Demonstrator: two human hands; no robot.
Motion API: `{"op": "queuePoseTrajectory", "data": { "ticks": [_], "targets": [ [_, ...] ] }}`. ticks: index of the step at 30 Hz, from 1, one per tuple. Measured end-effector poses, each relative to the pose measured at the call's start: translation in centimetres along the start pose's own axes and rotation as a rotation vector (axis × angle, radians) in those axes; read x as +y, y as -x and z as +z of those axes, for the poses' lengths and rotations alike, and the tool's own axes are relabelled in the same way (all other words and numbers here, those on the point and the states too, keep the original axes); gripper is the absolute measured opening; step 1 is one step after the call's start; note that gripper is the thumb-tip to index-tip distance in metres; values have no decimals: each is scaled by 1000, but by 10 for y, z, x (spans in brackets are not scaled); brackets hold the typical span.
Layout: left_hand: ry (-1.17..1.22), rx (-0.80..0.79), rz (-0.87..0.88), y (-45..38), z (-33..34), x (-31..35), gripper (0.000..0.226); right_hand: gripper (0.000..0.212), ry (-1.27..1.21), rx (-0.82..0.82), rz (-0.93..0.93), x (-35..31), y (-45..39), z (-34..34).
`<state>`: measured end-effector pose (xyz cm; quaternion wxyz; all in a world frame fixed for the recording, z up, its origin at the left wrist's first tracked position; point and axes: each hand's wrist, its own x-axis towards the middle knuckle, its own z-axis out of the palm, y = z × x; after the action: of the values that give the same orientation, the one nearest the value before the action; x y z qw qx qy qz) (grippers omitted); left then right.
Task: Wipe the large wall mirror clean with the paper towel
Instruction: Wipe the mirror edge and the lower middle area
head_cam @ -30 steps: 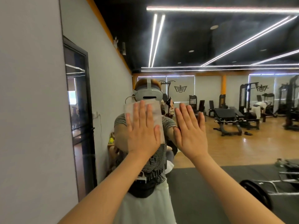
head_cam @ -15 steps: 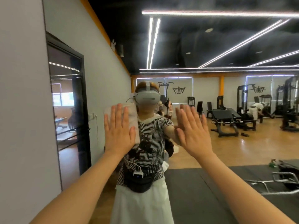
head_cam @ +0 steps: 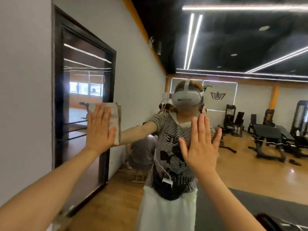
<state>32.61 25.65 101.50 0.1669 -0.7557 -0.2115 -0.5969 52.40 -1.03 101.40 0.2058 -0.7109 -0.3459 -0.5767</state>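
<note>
white paper towel [head_cam: 115, 117], b/w striped shirt [head_cam: 168, 130]

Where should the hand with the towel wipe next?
Probably back to the right or downward. The left hand presses the towel flat near the mirror's left edge, so little glass remains that way. The right hand rests flat on the glass.

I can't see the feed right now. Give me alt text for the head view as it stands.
The left hand presses a folded paper towel flat against the wall mirror, near its left edge, fingers straight. The right hand is held open, palm towards the glass, further right. The mirror reflects the person in a striped shirt and gym machines.
</note>
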Motion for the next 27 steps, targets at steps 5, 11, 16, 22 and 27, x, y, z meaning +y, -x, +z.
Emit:
{"op": "queuePoseTrajectory", "data": {
  "ticks": [5, 11, 16, 22, 27],
  "targets": [
    [-51, -42, -22, 2, -4, 3, 70, 73, -32, -5, -8, 0, -1, -1],
    [9, -45, -16, 2, -6, 8, 71, 72, -49, 15, -9, 0, 1, 1],
    [-4, -25, -117, 4, 0, 24, 70, 73, -37, 32, -10, -1, 0, 2],
    [-20, -34, 3, 3, 9, 104, 78, 75, -8, 21, -14, -1, 0, 1],
    [-56, -29, 152, 4, 11, 83, 84, 74, 15, 19, -15, 0, 1, 1]
  ]
}}
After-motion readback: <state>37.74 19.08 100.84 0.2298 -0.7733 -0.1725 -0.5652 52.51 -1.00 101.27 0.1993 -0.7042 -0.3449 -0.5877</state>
